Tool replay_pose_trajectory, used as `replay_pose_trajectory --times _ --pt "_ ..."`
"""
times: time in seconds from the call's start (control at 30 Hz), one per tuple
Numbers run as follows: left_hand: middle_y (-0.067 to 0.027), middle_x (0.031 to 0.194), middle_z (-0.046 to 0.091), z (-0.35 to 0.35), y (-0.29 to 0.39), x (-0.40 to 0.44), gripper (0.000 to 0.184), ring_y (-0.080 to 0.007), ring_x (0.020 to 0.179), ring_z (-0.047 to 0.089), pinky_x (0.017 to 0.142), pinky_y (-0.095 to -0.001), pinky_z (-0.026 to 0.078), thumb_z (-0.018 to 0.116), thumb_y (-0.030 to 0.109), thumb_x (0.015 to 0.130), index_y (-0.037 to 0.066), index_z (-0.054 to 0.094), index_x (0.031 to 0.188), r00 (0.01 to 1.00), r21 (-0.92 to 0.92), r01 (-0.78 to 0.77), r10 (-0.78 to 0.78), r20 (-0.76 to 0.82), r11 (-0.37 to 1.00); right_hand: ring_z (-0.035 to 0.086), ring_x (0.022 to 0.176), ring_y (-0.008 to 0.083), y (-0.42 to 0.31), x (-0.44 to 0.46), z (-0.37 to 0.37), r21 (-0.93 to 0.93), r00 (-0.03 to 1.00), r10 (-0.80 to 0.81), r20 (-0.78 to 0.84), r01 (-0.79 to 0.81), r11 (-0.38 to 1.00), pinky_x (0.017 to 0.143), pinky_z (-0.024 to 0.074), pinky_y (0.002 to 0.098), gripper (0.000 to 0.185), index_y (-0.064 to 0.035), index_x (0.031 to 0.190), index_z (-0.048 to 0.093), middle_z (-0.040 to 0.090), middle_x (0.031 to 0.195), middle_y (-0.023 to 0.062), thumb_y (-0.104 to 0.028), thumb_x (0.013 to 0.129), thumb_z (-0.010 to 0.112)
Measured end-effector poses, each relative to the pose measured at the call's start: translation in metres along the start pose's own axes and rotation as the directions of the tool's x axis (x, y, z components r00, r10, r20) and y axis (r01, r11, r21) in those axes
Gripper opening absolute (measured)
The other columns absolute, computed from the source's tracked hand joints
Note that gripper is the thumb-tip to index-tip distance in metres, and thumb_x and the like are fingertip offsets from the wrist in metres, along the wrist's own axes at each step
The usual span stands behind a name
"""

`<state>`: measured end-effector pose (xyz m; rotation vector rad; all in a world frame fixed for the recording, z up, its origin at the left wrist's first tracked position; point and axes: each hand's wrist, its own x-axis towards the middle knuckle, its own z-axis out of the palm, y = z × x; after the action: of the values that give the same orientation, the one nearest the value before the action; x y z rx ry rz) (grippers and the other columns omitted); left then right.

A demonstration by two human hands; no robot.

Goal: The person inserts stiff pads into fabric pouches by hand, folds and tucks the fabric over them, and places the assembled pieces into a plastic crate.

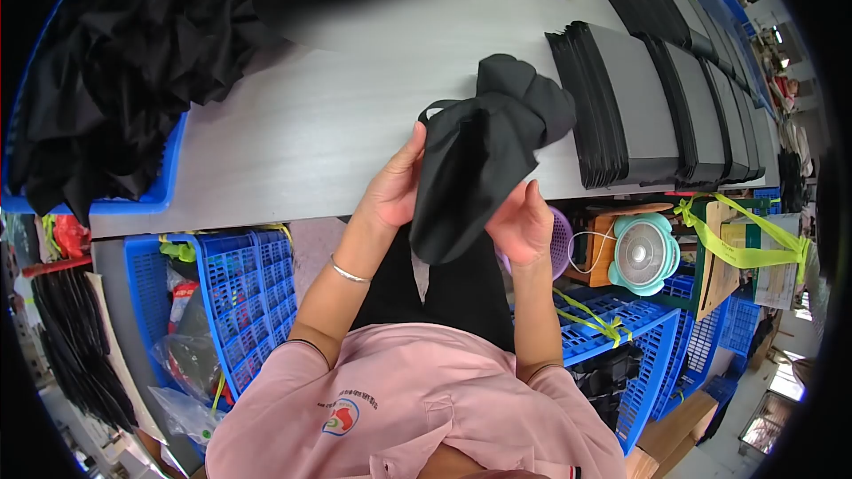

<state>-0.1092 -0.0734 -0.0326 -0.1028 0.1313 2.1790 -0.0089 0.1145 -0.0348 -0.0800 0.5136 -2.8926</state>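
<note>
A black cloth bag [470, 168], bunched at its far end and with a thin strap loop on its left, is held up over the table's near edge. My left hand [397, 182] grips its left side, thumb on the cloth near the loop and fingers partly hidden behind. At the lower right, my right hand [524, 226] holds the bag from beneath; its thumb points up and its fingers are hidden by the cloth. Ahead to the right stand neat stacks of flat black folded pieces [630, 102].
The grey table [293, 142] spans the front. A blue crate [160, 200] heaped with crumpled black cloth [133, 62] sits at its left. Blue crates [248, 302] flank my legs below. A turquoise fan [641, 254] stands at the right, beside a purple basket [561, 244].
</note>
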Motion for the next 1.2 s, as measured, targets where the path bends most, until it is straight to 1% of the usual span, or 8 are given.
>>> replay_pose_trajectory --times 0.37,0.57,0.7,0.8,0.87,0.97,1.03,1.2 --pt "-0.0099 0.125 0.063 0.005 -0.019 -0.01 0.057 -0.0179 0.115 0.061 0.101 -0.0344 0.049 0.074 0.012 0.086 0.0 0.048 0.136 0.989 0.462 0.039 -0.101 0.111 0.886 0.061 0.118 0.0254 -0.011 -0.022 0.0 -0.013 0.978 -0.066 -0.197 0.065 0.998 0.104 0.0473 0.0415 0.055 -0.0026 0.135 0.053 0.063 0.129 0.0109 -0.022 0.087 0.073" --pt "-0.0129 0.131 0.06 0.011 -0.031 -0.006 0.06 -0.0204 0.121 0.059 0.103 -0.0349 0.048 0.076 0.011 0.084 -0.001 0.049 0.136 0.999 -0.134 0.015 -0.01 0.039 0.991 0.068 0.097 0.0178 -0.024 -0.021 0.006 -0.243 0.955 -0.089 -0.282 0.019 0.97 0.089 0.054 0.0315 0.03 -0.0024 0.114 0.062 0.07 0.107 0.0084 -0.014 0.088 0.071" --pt "-0.0087 0.121 0.065 0.021 -0.034 -0.007 0.048 -0.0167 0.111 0.064 0.097 -0.0311 0.052 0.075 0.006 0.084 0.0 0.055 0.127 0.993 0.305 -0.106 0.085 0.08 0.946 0.068 0.075 0.0134 -0.03 -0.016 0.021 -0.455 0.949 -0.138 -0.285 -0.007 0.89 0.071 0.0556 0.0274 0.013 -0.0038 0.096 0.062 0.07 0.09 0.0035 -0.013 0.09 0.069" --pt "-0.0016 0.104 0.067 0.037 -0.032 -0.004 0.028 -0.0077 0.088 0.065 0.079 -0.0214 0.053 0.067 -0.006 0.084 0.003 0.064 0.11 0.979 0.648 -0.169 0.201 0.026 0.743 0.062 0.061 0.0112 -0.015 -0.002 0.065 -0.796 0.941 -0.268 -0.208 -0.004 0.605 0.058 0.0513 0.0285 0.011 -0.0041 0.09 0.059 0.067 0.079 0.0028 -0.01 0.088 0.069" --pt "-0.0003 0.098 0.065 0.019 -0.02 0.001 0.027 -0.0056 0.079 0.06 0.072 -0.0196 0.05 0.064 -0.01 0.081 0.003 0.066 0.105 0.863 0.874 -0.297 0.5 0.073 0.385 0.06 0.057 0.013 -0.022 0.002 0.055 -0.994 0.862 -0.495 -0.109 -0.11 0.028 0.055 0.0487 0.0302 0.012 -0.0036 0.092 0.059 0.064 0.073 0.0043 -0.004 0.083 0.068" --pt "0.0006 0.088 0.06 0.026 0.006 0.002 0.032 -0.0035 0.067 0.05 0.061 -0.0186 0.041 0.057 -0.014 0.076 0.004 0.068 0.1 0.527 0.905 -0.297 0.738 0.422 -0.306 0.057 0.054 0.0158 -0.031 0.011 0.016 -0.824 0.675 -0.685 0.274 -0.202 -0.529 0.051 0.0432 0.0315 0.027 -0.0062 0.099 0.061 0.058 0.064 0.0052 0.005 0.075 0.066" --pt "-0.002 0.101 0.06 0.031 -0.003 0.002 0.035 -0.0057 0.071 0.054 0.062 -0.0189 0.042 0.06 -0.014 0.075 0.005 0.069 0.104 0.532 0.895 -0.167 0.726 0.435 -0.413 0.057 0.055 0.0214 -0.027 0.018 0.009 -0.676 0.627 -0.596 0.502 -0.147 -0.723 0.054 0.0457 0.0336 0.031 -0.006 0.1 0.061 0.057 0.067 0.006 0.003 0.071 0.066" --pt "-0.011 0.125 0.056 0.073 -0.028 -0.029 0.043 -0.0211 0.101 0.057 0.088 -0.0296 0.047 0.067 -0.004 0.076 0.005 0.062 0.118 0.471 0.716 -0.098 0.602 0.645 -0.691 0.059 0.068 0.0161 -0.042 0.002 0.057 -0.912 0.796 -0.533 0.286 0.055 -0.407 0.067 0.049 0.0299 0.048 -0.0056 0.121 0.062 0.06 0.089 0.0069 -0.015 0.078 0.08"
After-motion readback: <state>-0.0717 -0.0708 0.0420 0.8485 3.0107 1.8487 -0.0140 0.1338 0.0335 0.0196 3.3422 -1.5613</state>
